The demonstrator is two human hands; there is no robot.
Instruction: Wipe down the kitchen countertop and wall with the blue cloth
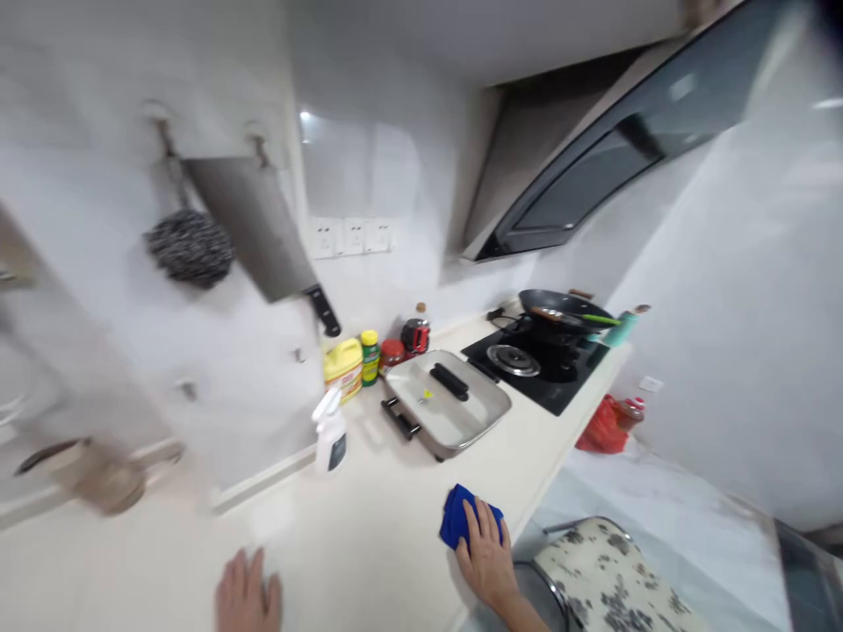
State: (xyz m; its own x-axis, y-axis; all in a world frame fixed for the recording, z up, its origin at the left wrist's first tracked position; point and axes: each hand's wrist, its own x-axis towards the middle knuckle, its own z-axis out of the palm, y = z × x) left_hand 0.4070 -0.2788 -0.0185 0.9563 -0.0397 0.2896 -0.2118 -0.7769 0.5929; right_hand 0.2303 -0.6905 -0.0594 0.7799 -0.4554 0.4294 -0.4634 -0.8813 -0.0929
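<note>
My right hand [488, 562] presses a folded blue cloth [454, 518] on the white countertop [369, 535], close to the front edge, with the fingers curved over it. Palm down on the same counter, my left hand [248, 595] lies with its fingers stretched out and nothing under them that I can see. Between the hands and the wall stands a white spray bottle [330, 432]. Beyond the cloth sits a rectangular electric pan [448, 402] with a glass lid and black handles.
Along the wall stand a yellow jug [343, 367], a green bottle [370, 358] and a red-lidded jar [392, 355]. A wok [567, 309] rests on the black cooktop [527, 364]. A cleaver [254, 228] and scrubber [190, 247] hang at left. A chair [612, 566] stands below the counter's edge.
</note>
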